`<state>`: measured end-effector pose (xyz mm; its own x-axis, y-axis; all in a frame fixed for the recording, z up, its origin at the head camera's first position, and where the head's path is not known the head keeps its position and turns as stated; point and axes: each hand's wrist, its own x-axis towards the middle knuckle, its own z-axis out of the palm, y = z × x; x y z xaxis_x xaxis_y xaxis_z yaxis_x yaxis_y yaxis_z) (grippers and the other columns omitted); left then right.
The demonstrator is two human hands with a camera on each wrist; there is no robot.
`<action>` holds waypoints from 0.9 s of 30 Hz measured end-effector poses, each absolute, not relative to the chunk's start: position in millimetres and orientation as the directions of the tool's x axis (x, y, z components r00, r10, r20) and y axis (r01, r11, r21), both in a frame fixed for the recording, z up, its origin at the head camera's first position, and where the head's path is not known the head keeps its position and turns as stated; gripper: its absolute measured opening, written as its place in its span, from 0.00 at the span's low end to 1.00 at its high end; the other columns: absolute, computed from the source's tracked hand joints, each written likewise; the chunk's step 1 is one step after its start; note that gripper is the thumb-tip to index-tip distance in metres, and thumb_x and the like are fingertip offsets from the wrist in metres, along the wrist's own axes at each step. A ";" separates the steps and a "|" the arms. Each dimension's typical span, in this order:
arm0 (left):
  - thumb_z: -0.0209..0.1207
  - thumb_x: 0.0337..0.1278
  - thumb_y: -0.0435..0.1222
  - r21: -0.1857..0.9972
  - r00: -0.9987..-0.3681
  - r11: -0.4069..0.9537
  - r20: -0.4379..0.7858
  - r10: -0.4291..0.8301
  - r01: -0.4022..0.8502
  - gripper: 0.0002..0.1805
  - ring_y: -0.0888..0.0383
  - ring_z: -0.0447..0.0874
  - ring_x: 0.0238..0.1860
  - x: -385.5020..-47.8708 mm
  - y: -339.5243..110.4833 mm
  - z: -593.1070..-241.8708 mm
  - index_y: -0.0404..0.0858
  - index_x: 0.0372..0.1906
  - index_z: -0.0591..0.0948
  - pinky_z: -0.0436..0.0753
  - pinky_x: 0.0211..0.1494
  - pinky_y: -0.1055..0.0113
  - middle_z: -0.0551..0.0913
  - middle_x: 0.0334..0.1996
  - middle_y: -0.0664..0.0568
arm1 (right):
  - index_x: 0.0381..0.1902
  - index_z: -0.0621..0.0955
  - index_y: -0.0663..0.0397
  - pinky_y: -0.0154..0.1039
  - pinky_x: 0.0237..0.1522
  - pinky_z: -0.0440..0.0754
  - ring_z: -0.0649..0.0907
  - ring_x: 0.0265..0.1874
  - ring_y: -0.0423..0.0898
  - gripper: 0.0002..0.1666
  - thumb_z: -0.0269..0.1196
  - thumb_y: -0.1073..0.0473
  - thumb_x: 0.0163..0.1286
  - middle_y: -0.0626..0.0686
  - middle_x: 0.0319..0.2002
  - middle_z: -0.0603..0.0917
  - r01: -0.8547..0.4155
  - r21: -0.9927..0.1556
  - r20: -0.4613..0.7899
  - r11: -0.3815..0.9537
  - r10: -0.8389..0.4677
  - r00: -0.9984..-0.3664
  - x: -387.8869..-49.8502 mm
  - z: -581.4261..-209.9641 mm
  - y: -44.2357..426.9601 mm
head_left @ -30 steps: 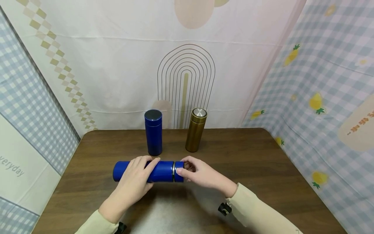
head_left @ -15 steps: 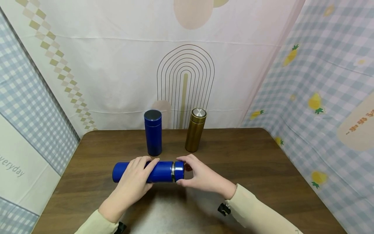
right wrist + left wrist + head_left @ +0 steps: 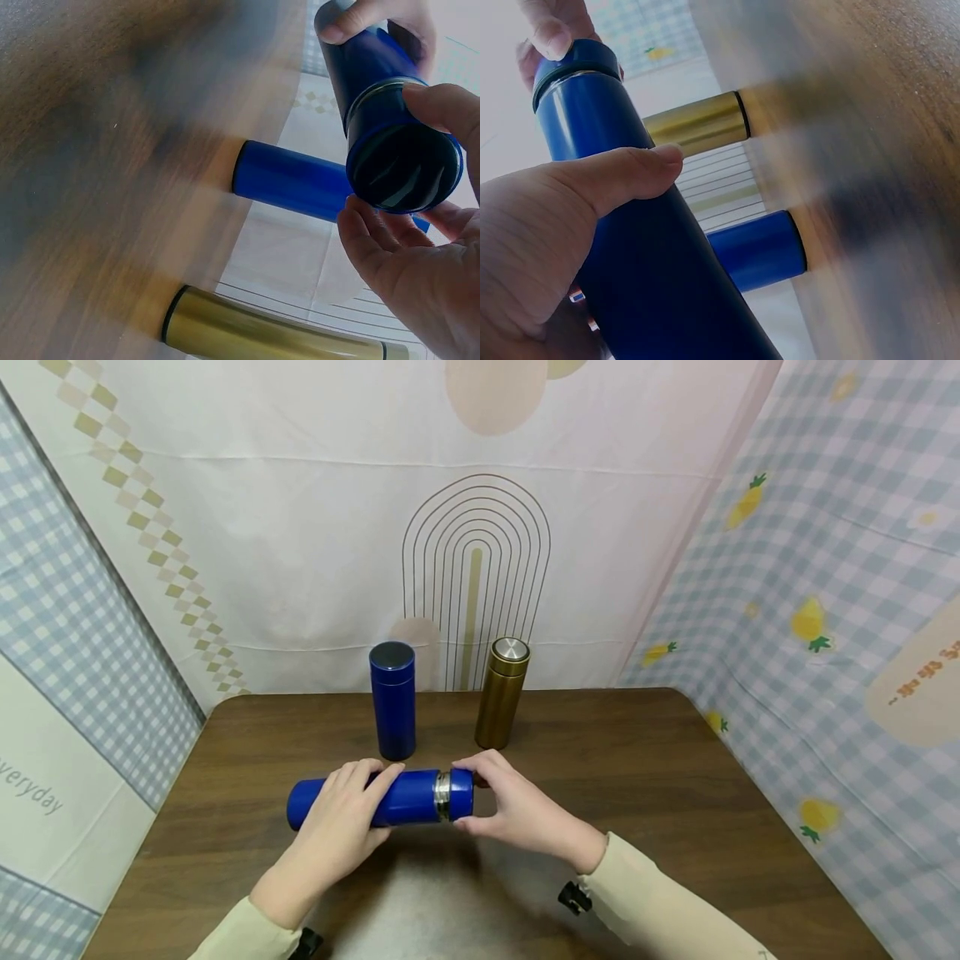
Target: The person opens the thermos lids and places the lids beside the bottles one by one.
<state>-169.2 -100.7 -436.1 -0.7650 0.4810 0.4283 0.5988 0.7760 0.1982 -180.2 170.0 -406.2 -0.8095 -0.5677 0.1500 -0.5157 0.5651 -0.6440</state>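
Note:
A blue thermos flask (image 3: 408,797) lies sideways in front of me, tilted slightly with its lid end higher. My left hand (image 3: 337,818) grips its body, thumb and fingers wrapped round it. At the right end, my right hand (image 3: 525,814) holds the blue lid (image 3: 462,793) by its rim, thumb below and fingers above. Between lid and body shows a wide silver neck (image 3: 442,795). From the right wrist view, the dark round end of the lid (image 3: 405,169) faces the camera. Some of the right fingers are hidden behind the lid in the head view.
Behind the hands a second blue flask (image 3: 393,710) stands upright on the brown wooden table (image 3: 637,777). To its right stands a gold flask (image 3: 501,702) with a silver top. A white patterned cloth (image 3: 315,552) hangs at the table's back edge.
The silver band between lid and body has widened as the lid shifts away from the body. My right thumb has moved down under the lid. The flask's lid end has risen slightly.

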 end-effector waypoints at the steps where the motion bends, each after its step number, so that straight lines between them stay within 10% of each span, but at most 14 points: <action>1: 0.79 0.31 0.40 0.204 -0.770 0.777 0.420 0.480 0.596 0.47 0.43 0.71 0.54 -169.4 -101.1 -435.6 0.41 0.66 0.71 0.69 0.59 0.45 0.73 0.53 0.43 | 0.63 0.70 0.47 0.37 0.55 0.76 0.74 0.53 0.39 0.39 0.73 0.54 0.56 0.44 0.54 0.69 -0.535 -0.626 0.166 0.568 -0.574 -0.802 -180.2 -406.2 169.6; 8: 0.77 0.33 0.44 0.293 -0.822 0.785 0.368 0.434 0.545 0.45 0.47 0.73 0.49 -171.9 -107.7 -432.9 0.40 0.64 0.73 0.72 0.56 0.48 0.75 0.48 0.48 | 0.62 0.69 0.53 0.39 0.56 0.75 0.73 0.54 0.41 0.40 0.74 0.56 0.54 0.49 0.57 0.68 -0.609 -0.495 0.274 0.620 -0.554 -0.787 -180.5 -408.6 169.2; 27: 0.76 0.36 0.53 0.557 -0.895 0.744 0.428 0.123 0.369 0.46 0.46 0.76 0.49 -182.1 -123.2 -431.9 0.33 0.60 0.72 0.75 0.51 0.45 0.78 0.49 0.43 | 0.56 0.65 0.54 0.40 0.44 0.82 0.80 0.43 0.41 0.40 0.74 0.53 0.52 0.51 0.48 0.75 -0.419 -0.712 0.211 0.563 -0.398 -0.893 -198.8 -432.5 159.8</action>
